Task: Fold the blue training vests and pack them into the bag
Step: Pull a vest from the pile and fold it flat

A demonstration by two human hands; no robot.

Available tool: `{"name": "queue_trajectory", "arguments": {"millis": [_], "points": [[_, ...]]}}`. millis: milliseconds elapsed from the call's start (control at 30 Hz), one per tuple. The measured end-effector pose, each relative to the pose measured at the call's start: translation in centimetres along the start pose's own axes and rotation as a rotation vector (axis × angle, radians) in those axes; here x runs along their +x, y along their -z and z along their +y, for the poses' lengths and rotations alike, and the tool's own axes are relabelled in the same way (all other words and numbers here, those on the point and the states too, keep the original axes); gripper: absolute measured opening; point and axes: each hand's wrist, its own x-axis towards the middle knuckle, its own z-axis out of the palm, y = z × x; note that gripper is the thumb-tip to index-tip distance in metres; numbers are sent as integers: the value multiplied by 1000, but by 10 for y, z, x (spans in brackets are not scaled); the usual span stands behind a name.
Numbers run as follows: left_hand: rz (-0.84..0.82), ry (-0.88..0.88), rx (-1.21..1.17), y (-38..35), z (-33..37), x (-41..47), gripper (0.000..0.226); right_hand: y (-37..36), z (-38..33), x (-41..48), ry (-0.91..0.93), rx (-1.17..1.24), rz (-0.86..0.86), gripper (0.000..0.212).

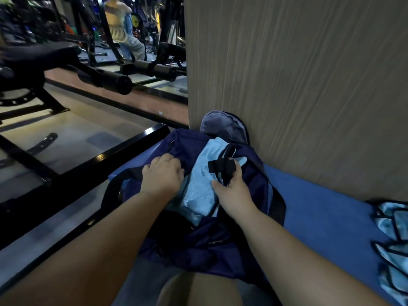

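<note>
**Packing a vest into the bag**

The left hand (162, 175) has its fingers curled tight over the left edge of the bag (220, 246) and is pulling that side open. The right hand (231, 191) has its fingers wrapped round the black strap (221, 166), with its thumb lying against the folded vest (198, 191). So both grips are closed, one on the bag and one on the strap.

The light blue folded vest sits in the mouth of the dark blue bag, between the two hands. It looks partly in, with its top end poking up toward the open flap. I think the step right now is pushing this vest down inside.

The bag rests on a blue table (320, 217), right up against a tall wall (287, 62). Far to the right on the table lie more loose vests (393, 230), not folded yet. A gym machine (66, 62) stands off to the left.

Next, I guess the right hand should let go of the strap and press the vest down flat. Then it can reach across for a loose vest to fold.
</note>
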Motion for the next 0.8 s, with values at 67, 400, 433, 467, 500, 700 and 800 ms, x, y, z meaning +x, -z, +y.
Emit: {"name": "queue_trajectory", "arguments": {"millis": [67, 400, 433, 467, 500, 700, 800], "points": [[37, 42, -104, 2, -2, 3, 20, -2, -1, 2, -12, -6, 17, 64], [237, 246, -619, 35, 6, 22, 36, -35, -17, 21, -32, 23, -71, 67], [253, 225, -638, 36, 8, 22, 36, -38, -19, 22, -10, -53, -116, 72], [261, 209, -646, 35, 10, 22, 35, -39, -21, 22, 28, -207, -159, 75], [270, 187, -648, 31, 9, 22, 35, -38, -22, 21, 75, -421, -177, 75], [157, -5, -484, -3, 13, 7, 2, -23, -14, 17, 158, -852, -170, 80], [25, -112, -425, -8, 18, -5, 46, -10, -2, 13, 169, -515, -92, 75]]}}
